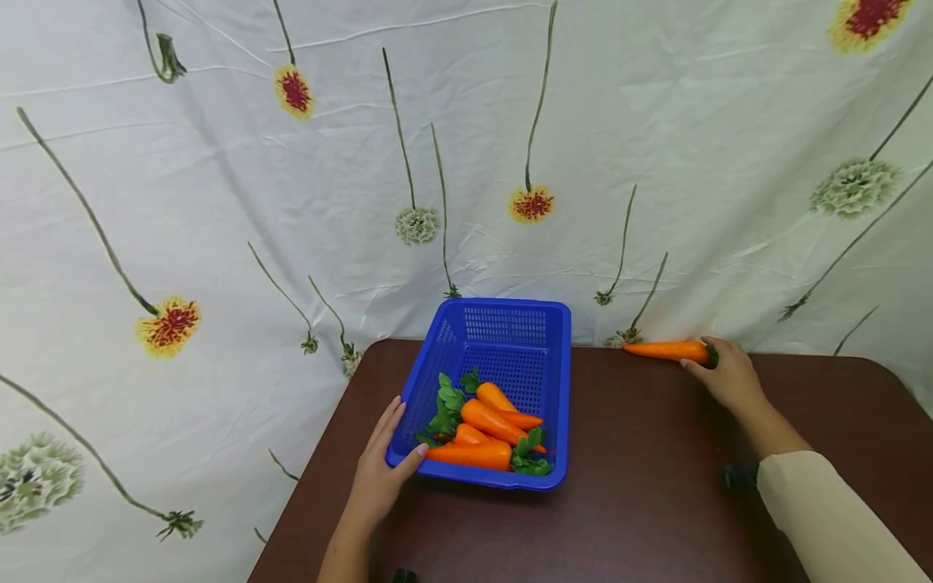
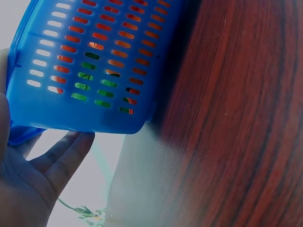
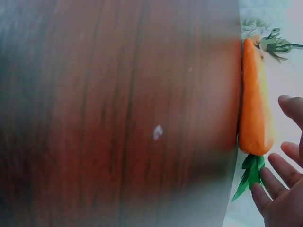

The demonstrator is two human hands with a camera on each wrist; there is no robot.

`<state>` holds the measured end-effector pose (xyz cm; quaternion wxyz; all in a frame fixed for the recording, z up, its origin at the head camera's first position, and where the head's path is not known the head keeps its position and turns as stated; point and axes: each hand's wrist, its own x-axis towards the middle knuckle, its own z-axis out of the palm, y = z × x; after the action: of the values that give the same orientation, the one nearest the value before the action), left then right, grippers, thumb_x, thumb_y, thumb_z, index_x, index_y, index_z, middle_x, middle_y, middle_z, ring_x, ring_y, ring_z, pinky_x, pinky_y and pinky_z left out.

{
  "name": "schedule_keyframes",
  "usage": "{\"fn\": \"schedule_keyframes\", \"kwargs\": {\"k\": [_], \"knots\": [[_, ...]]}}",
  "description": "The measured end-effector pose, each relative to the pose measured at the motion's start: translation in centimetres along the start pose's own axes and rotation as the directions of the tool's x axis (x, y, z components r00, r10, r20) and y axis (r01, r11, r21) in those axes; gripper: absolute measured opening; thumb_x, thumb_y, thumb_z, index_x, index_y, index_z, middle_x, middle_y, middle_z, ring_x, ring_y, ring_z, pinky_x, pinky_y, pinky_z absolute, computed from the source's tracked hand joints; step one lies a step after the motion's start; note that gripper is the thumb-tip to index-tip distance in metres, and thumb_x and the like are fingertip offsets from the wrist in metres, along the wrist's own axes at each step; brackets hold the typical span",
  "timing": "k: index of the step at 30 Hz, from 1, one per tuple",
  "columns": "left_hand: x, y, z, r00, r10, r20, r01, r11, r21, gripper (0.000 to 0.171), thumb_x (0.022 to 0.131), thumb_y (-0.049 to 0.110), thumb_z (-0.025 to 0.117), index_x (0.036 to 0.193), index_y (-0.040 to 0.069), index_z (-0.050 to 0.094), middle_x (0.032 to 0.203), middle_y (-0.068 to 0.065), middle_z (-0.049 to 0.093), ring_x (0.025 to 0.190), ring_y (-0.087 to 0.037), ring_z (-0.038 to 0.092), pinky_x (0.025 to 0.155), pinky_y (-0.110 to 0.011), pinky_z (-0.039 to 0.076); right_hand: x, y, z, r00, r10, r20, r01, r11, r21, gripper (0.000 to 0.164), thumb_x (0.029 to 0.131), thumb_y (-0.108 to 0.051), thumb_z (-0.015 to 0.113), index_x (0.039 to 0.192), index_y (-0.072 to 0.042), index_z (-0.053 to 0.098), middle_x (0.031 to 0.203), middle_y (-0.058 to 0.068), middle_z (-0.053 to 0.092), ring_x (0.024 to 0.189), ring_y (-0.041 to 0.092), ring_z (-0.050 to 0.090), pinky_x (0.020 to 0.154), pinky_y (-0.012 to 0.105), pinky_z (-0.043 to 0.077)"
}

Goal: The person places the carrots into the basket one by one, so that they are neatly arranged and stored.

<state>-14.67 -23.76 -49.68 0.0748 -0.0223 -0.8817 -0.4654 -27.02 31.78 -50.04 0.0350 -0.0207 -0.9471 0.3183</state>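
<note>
A blue plastic basket [image 1: 564, 397] stands on the table, with several orange carrots [image 1: 490, 417] and their green leaves lying in its near half. At its near left corner, my left hand [image 1: 379, 470] grips the rim, thumb over the front edge and fingers along the left side. In the left wrist view, the fingers reach past the slotted basket wall [image 2: 109, 116]. Far to the right, a single carrot [image 1: 665, 350] lies along the table's back edge, its tip pointing left. Around its leafy end my right hand [image 1: 729, 376] is spread, fingers apart beside the carrot [image 3: 255, 104] in the right wrist view.
The dark brown wooden table [image 1: 627, 502] has rounded back corners. Right behind it hangs a white cloth [image 1: 350, 162] printed with flowers and stems. A small pale mark [image 3: 157, 132] shows on the tabletop in the right wrist view.
</note>
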Motion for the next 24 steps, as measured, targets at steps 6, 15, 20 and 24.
{"fn": "schedule_keyframes", "kwargs": {"k": [6,15,20,24], "knots": [[-0.02,-0.04,0.01,1.000,-0.004,-0.001,0.004,1.000,0.001,0.076,0.092,0.039,0.073,0.157,0.026,0.038,0.168,0.006,0.026,0.155,-0.030,0.026,0.122,-0.063,0.023,0.08,0.63,0.04,1.000,-0.019,0.016,0.020,0.999,-0.041,0.077,0.100,-0.041,0.061,0.149,0.012,0.036,0.145,0.042,0.036,0.130,0.061,0.034,0.106,0.073,0.031],[-0.05,-0.03,0.00,1.000,0.003,-0.009,-0.003,1.000,0.005,0.075,0.092,0.036,0.074,0.157,0.025,0.038,0.168,0.006,0.027,0.155,-0.030,0.027,0.122,-0.063,0.023,0.22,0.96,0.12,0.997,-0.070,0.020,0.072,0.992,-0.100,0.063,0.096,-0.027,0.067,0.142,0.010,0.046,0.138,0.041,0.044,0.123,0.061,0.041,0.104,0.073,0.033],[-0.01,-0.07,-0.01,1.000,-0.003,-0.010,0.003,1.000,0.005,0.076,0.091,0.037,0.075,0.157,0.026,0.039,0.168,0.008,0.027,0.155,-0.028,0.027,0.123,-0.061,0.024,0.23,0.93,0.25,0.997,-0.079,-0.005,0.078,0.990,-0.121,0.056,0.095,-0.021,0.067,0.139,0.010,0.051,0.137,0.039,0.048,0.121,0.060,0.043,0.103,0.072,0.035],[-0.01,0.03,-0.04,1.000,-0.006,-0.007,0.007,1.000,0.007,0.076,0.091,0.038,0.075,0.157,0.026,0.039,0.168,0.009,0.027,0.154,-0.028,0.028,0.122,-0.061,0.025,0.30,0.96,0.31,0.997,-0.068,-0.021,0.065,0.989,-0.131,0.052,0.094,-0.020,0.067,0.136,0.008,0.054,0.136,0.037,0.051,0.117,0.059,0.046,0.099,0.071,0.038]]}}
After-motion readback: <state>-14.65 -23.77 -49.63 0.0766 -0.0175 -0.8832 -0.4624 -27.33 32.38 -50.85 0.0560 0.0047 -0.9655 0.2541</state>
